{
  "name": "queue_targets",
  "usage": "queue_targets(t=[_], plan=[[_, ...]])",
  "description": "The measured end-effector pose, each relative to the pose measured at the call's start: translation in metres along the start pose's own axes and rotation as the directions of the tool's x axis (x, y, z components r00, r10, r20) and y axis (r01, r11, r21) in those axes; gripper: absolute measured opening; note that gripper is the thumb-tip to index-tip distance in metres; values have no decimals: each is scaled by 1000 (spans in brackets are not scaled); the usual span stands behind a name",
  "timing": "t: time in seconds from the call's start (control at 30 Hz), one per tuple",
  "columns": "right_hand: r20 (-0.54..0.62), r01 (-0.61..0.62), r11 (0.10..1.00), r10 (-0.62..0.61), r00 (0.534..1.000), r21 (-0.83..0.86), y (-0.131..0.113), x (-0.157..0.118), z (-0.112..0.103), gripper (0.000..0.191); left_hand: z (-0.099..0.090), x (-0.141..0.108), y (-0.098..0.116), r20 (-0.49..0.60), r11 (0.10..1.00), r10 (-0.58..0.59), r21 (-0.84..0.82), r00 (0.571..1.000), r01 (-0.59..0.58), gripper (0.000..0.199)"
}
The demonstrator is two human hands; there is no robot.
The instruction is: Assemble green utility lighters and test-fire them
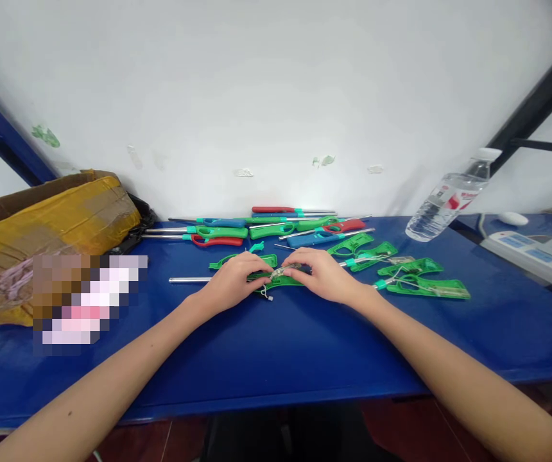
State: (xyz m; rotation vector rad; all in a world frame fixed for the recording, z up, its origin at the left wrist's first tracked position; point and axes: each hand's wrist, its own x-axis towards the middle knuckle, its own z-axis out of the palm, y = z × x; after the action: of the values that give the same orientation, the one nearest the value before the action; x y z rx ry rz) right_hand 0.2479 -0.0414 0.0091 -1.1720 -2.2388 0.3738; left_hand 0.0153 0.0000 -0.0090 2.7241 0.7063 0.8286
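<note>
Above an opened green lighter casing, both hands meet at a small translucent lighter part. My left hand pinches its left end between thumb and fingers. My right hand is closed on the right end, its fingertips partly hiding the part. A metal lighter tube sticks out to the left from under my left hand. A thin white piece hangs below the left fingertips. To the right lie several opened green lighter halves, with metal tubes and clear inner parts showing.
Whole long-necked lighters in red, green and blue, such as a green one, lie along the wall. A tilted water bottle stands back right, near a white device. A taped box stands left on the blue table.
</note>
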Motion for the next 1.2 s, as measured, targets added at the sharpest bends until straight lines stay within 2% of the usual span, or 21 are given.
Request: queue_targets(t=[0.13, 0.4, 0.77, 0.9, 1.2], plan=[[15, -13, 1000, 13, 1000, -16, -1, 1, -1, 18, 1, 1, 0, -11, 1000, 8, -2, 1000, -8, 10], [96, -12, 986, 28, 995, -164, -2, -3, -3, 19, 2, 2, 1, -6, 999, -16, 35, 1000, 16, 11], [168, -6, 976, 44, 985, -219, -11, -3, -10, 17, 5, 0, -2, -31, 1000, -13, 26, 999, 13, 8], [159, -15, 956, 64, 985, -292, -15, -4, -13, 17, 6, 0, -3, -10, 1000, -23, 18, 1000, 23, 8], [223, -1, 901, 109, 969, -434, -22, -6, -14, 19, 5, 0, -2, -5, 999, -33, 36, 999, 33, 6]])
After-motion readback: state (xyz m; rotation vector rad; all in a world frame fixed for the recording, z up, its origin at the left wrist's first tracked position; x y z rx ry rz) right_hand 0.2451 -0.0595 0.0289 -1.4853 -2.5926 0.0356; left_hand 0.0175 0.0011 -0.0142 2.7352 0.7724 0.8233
